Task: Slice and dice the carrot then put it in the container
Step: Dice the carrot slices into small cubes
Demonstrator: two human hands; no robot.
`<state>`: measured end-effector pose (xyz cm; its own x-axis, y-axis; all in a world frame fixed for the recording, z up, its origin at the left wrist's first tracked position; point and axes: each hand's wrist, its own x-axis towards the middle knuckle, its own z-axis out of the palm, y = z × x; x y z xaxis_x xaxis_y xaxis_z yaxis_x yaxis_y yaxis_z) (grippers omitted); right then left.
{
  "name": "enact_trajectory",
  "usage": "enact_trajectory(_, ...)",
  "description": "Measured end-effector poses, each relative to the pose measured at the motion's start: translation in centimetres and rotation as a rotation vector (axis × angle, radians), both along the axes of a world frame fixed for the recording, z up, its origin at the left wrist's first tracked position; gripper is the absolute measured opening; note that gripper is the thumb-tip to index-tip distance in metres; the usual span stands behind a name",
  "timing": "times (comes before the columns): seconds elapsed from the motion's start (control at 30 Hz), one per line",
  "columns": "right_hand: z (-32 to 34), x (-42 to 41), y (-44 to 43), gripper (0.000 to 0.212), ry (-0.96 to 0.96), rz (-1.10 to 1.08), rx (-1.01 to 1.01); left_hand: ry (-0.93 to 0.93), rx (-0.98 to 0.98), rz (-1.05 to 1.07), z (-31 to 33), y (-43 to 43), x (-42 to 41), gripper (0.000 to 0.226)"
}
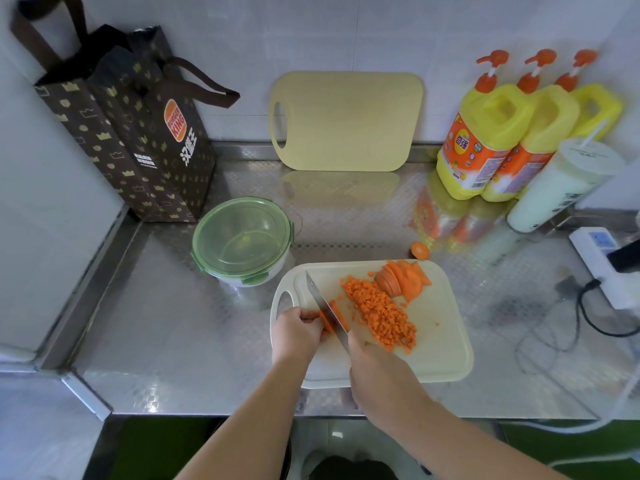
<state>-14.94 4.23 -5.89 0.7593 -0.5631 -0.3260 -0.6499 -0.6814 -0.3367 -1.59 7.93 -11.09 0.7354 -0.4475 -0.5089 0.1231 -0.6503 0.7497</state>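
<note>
While left hand holds carrot strips, long axis diagonal, knife parallel

Knife across carrot strips on cutting board

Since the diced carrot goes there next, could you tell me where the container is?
In the head view, the container sits left of centre on the counter, beyond the near cutting board's far-left corner, beside the brown bag.

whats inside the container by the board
Through its clear lid the container looks empty: no carrot. The green rim and glare hide its edges. The diced carrot lies on the board.
</note>
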Motion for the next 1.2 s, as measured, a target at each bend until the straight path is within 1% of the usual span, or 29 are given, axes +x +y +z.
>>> enact_trajectory(0.13, -0.3, 0.2, 0.4, 0.037, 0.035, -0.012, -0.021, 0.004, -0.012, 0.019, -0.1, 0.0, 0.0, 0.002)
enact_trajectory(0.27, -0.6, 0.5, 0.7, 0.040, 0.072, -0.010, -0.041, 0.017, -0.013, 0.027, -0.1, -0.1, 0.1, 0.002)
enact_trajectory(0.43, -1.1, 1.1, 0.4, 0.034, 0.092, 0.006, -0.030, 0.038, 0.013, 0.028, -0.3, 0.0, 0.2, 0.005)
enact_trajectory(0.5, -1.3, 1.3, 0.2, 0.033, 0.072, -0.002, -0.010, 0.037, 0.009, 0.028, -0.2, -0.1, 0.2, 0.003)
enact_trajectory(0.57, -1.4, 1.4, -0.2, 0.027, 0.035, -0.042, 0.025, 0.033, -0.004, 0.026, -0.2, 0.0, 0.2, 0.005)
enact_trajectory(0.67, -1.3, 1.4, -0.7, 0.019, -0.026, -0.057, -0.002, 0.016, -0.014, 0.008, -0.2, 0.1, 0.1, 0.006)
enact_trajectory(0.73, -0.8, 1.2, -0.9, 0.023, -0.042, -0.058, -0.017, 0.013, -0.011, 0.004, -0.3, 0.1, 0.2, 0.007)
enact_trajectory(0.83, 0.1, 0.8, -0.7, 0.038, -0.019, -0.028, -0.079, 0.027, -0.014, 0.011, -0.3, 0.2, 0.2, 0.013)
enact_trajectory(0.87, 0.3, 0.7, -0.5, 0.040, -0.012, -0.017, -0.084, 0.030, -0.019, 0.013, -0.3, 0.2, 0.2, 0.014)
enact_trajectory(1.07, 0.4, 0.8, 0.4, 0.033, 0.039, 0.013, -0.062, 0.012, -0.029, 0.027, -0.6, 0.2, 0.2, 0.001)
enact_trajectory(1.2, 0.1, 0.9, 0.4, 0.032, 0.065, 0.016, -0.076, 0.001, -0.031, 0.036, -0.7, 0.2, 0.1, 0.002)
